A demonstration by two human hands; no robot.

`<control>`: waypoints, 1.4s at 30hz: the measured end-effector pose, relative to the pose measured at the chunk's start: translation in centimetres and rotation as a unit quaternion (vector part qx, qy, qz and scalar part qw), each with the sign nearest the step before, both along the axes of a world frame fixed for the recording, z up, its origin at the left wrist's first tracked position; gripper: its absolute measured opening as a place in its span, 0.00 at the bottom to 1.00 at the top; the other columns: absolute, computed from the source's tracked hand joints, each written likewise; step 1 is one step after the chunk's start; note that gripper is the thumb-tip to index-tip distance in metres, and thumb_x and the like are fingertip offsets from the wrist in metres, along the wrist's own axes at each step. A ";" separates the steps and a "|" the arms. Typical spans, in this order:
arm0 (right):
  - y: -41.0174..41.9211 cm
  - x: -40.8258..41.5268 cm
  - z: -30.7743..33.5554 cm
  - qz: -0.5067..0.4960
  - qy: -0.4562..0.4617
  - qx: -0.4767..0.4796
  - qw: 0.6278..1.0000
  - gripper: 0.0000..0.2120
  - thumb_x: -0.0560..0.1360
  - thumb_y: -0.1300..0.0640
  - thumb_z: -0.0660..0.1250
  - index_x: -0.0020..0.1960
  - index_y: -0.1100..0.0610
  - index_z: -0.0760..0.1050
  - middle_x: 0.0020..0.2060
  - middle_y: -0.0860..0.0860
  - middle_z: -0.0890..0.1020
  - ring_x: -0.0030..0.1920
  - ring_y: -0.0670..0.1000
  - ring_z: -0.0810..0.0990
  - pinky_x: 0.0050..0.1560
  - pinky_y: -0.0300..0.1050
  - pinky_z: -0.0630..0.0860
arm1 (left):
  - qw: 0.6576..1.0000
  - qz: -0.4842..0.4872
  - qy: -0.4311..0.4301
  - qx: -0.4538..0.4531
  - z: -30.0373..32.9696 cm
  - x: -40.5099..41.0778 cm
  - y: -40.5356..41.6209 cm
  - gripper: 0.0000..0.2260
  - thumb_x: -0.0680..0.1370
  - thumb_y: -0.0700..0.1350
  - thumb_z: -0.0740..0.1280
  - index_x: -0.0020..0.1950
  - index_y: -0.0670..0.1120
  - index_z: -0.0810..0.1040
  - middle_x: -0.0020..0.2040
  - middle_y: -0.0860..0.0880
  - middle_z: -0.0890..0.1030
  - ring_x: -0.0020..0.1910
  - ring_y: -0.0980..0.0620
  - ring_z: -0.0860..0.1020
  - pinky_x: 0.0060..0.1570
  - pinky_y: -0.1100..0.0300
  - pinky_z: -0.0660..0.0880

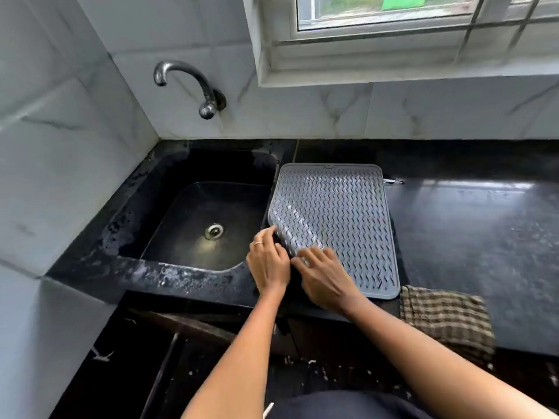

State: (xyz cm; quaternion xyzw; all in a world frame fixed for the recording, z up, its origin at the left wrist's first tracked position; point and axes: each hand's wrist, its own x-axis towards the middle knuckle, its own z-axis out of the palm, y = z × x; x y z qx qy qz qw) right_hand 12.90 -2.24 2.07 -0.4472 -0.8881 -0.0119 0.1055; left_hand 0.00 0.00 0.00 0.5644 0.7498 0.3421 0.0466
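Mat (338, 219): lower-left corner hidden under both hands. Left hand (267, 263): fingertips out of sight beneath lifted mat edge. Right hand (325, 278): fingers motion-blurred; pinching or pressing mat, cannot tell. Cloth (447, 322), lower right of frame: blurred, pattern smeared, lower part hanging past counter (469, 237) edge. Small shiny object (393, 181) beside mat's upper-right corner: too small to identify. Window (378, 13): cut off by top edge. Counter: cut off by right edge. Dark clothing (348, 406): cut off by bottom edge.
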 end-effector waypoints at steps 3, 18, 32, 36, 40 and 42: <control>0.1 -1.5 0.5 0.051 -0.039 -0.002 0.998 0.12 0.65 0.58 0.57 0.47 0.55 0.73 0.49 0.53 0.77 0.48 0.56 0.75 0.45 0.51 0.71 | 0.994 0.062 -0.047 -0.074 0.4 -1.3 0.5 0.17 0.76 0.39 0.62 0.64 0.48 0.75 0.65 0.47 0.75 0.61 0.44 0.73 0.55 0.49 0.70; 2.5 -3.6 1.9 -0.112 -0.170 -0.147 0.968 0.38 0.77 0.53 0.60 0.76 0.63 0.41 0.76 0.60 0.47 0.71 0.60 0.59 0.65 0.60 0.62 | 0.944 -0.016 -0.264 -0.196 1.4 -1.6 5.5 0.15 0.76 0.47 0.67 0.63 0.50 0.76 0.55 0.48 0.81 0.58 0.48 0.77 0.61 0.54 0.71; 2.7 -2.9 2.4 -0.145 -0.184 -0.109 0.966 0.38 0.79 0.54 0.58 0.74 0.66 0.36 0.76 0.61 0.43 0.75 0.61 0.46 0.72 0.61 0.51 | 0.902 -0.096 -0.395 -0.145 3.4 0.9 6.6 0.08 0.76 0.42 0.68 0.52 0.53 0.73 0.46 0.46 0.80 0.47 0.46 0.80 0.57 0.44 0.76; 2.7 -2.1 1.6 -0.135 -0.148 -0.124 0.972 0.34 0.79 0.59 0.55 0.75 0.64 0.36 0.76 0.59 0.41 0.76 0.60 0.47 0.73 0.61 0.48 | 0.912 -0.092 -0.368 -0.159 4.0 1.1 6.7 0.08 0.75 0.43 0.69 0.51 0.52 0.74 0.40 0.50 0.79 0.46 0.47 0.80 0.54 0.48 0.77; 3.1 -1.8 1.2 -0.091 0.035 -0.198 0.975 0.32 0.78 0.52 0.56 0.77 0.54 0.46 0.77 0.52 0.52 0.75 0.53 0.55 0.71 0.62 0.55 | 0.968 -0.004 -0.212 -0.136 4.8 0.1 6.0 0.08 0.73 0.48 0.69 0.51 0.53 0.75 0.47 0.51 0.80 0.51 0.48 0.78 0.49 0.56 0.73; 3.0 -2.0 0.6 -0.080 0.064 -0.256 0.961 0.29 0.79 0.48 0.54 0.77 0.51 0.48 0.77 0.51 0.54 0.75 0.52 0.54 0.71 0.62 0.54 | 0.977 0.031 -0.123 -0.171 4.9 -1.6 5.2 0.10 0.74 0.49 0.67 0.54 0.53 0.75 0.55 0.50 0.78 0.58 0.47 0.75 0.57 0.50 0.73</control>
